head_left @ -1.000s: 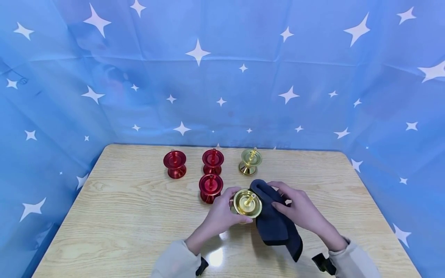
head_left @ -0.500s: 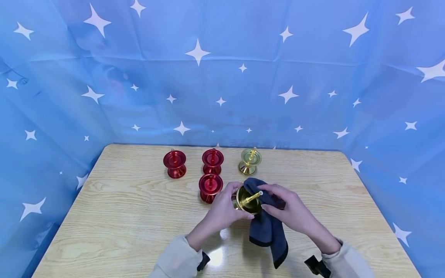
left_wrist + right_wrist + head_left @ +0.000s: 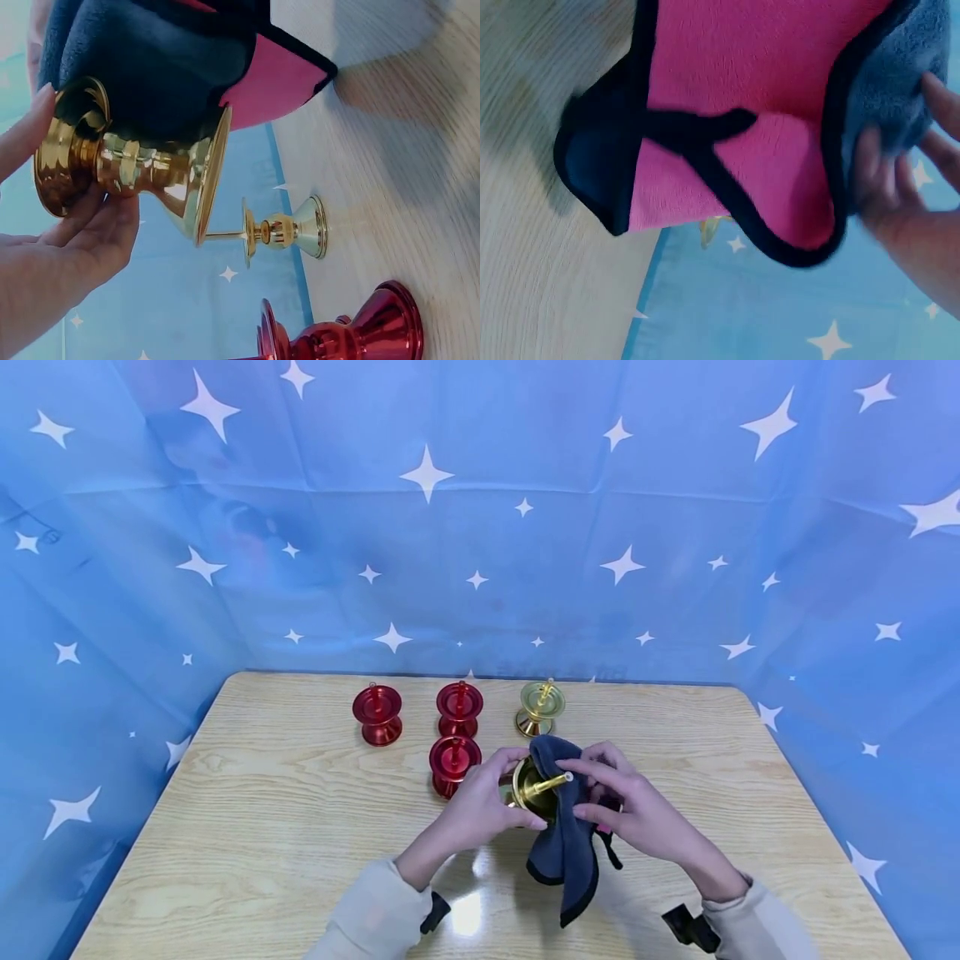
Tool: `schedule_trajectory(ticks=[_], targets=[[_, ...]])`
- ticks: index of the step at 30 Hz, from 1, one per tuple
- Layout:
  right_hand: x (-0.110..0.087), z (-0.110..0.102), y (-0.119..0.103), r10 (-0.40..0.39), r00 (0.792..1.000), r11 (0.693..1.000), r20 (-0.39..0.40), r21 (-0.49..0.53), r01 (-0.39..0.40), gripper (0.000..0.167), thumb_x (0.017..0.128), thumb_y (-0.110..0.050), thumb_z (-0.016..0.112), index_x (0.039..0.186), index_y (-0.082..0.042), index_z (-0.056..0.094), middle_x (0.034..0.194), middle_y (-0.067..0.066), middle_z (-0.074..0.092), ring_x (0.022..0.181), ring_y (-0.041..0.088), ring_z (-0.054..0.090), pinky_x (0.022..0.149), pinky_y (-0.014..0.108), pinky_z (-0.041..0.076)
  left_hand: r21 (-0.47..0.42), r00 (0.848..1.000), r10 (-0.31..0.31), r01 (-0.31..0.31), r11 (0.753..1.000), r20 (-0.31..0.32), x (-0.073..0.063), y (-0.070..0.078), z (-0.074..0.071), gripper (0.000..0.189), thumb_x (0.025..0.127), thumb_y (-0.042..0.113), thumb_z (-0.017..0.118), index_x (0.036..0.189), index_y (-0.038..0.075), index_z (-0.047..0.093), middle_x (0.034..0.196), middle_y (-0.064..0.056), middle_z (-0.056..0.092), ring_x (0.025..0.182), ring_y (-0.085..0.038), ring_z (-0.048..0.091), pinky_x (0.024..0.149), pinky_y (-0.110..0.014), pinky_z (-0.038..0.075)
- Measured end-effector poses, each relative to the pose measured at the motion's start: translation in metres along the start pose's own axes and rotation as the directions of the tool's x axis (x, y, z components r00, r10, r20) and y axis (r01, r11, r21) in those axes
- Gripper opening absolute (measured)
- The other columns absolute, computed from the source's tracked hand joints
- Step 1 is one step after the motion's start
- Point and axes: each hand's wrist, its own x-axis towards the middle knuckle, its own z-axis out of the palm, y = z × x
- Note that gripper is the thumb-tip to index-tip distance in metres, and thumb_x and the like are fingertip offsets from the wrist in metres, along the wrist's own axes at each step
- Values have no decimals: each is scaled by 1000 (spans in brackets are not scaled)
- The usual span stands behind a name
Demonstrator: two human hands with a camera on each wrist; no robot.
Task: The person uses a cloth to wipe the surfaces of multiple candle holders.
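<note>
1. Pale fabric sleeves (image 3: 378, 906) enter at the bottom edge of the head view, one left of centre, one right.
2. The left hand (image 3: 480, 806), just below centre, grips a shiny gold metal candle holder (image 3: 532, 792), thumb and fingers curled about it. The holder is tilted off the table, its spike pointing right.
3. The right hand (image 3: 637, 806), right of it, pinches a dark grey-blue plush cloth (image 3: 570, 852) with black edging and a pink underside; the cloth lies against the held holder and hangs toward the lower centre.
4. A glossy red metal candle holder (image 3: 454, 762) stands upright near centre, partly hidden behind the left hand.
5. Behind it, along the far side of the pale wood-grain table (image 3: 262, 827), stand a second red holder (image 3: 460, 703), a third red holder (image 3: 378, 714) to its left, and another gold holder (image 3: 540, 703) to its right.
6. A blue curtain (image 3: 465, 539) printed with white four-pointed stars fills the upper frame.
</note>
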Motion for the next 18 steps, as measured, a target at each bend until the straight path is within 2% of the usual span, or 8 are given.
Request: schedule_trajectory(ticks=[4, 7, 9, 13, 18], targets=[[0, 3, -1, 88, 995, 992, -36, -91, -91, 58, 75, -6, 73, 129, -12, 52, 130, 12, 36, 93, 16, 50, 66, 28, 49, -10, 1000, 21, -20, 1000, 22, 0, 1, 0, 74, 67, 17, 82, 129, 7, 44, 124, -10, 54, 111, -24, 52, 93, -39, 43], [0, 6, -3, 151, 988, 983, -38, -97, -154, 64, 76, -15, 74, 134, -18, 47, 132, 8, 38, 106, 20, 48, 74, 33, 49, -6, 999, 29, -29, 1000, 31, 0, 2, 0, 74, 68, 17, 82, 130, 6, 42, 123, -10, 55, 111, -21, 52, 93, -41, 42], [1, 8, -3, 176, 983, 980, -44, -83, -180, 67, 76, -17, 74, 135, -20, 45, 129, 6, 41, 105, 20, 50, 75, 33, 49, -1, 999, 29, -29, 1000, 31, 0, 3, 1, 75, 68, 16, 82, 130, 6, 41, 123, -10, 55, 111, -19, 51, 94, -42, 41], [3, 13, -4, 173, 981, 982, -89, -55, -178, 62, 74, -13, 76, 130, -18, 51, 123, 3, 44, 101, 17, 50, 73, 28, 49, 10, 999, 44, -44, 999, 27, -1, 4, 2, 73, 67, 14, 82, 126, 5, 41, 121, -9, 57, 108, -15, 52, 93, -39, 41], [5, 17, -5, 118, 983, 987, -140, -94, -132, 52, 72, -9, 76, 121, -14, 59, 121, 5, 46, 105, 18, 45, 77, 26, 47, 53, 997, 69, -70, 996, 22, -3, 4, 1, 70, 67, 14, 82, 124, 6, 43, 118, -8, 60, 107, -14, 53, 91, -33, 42]])
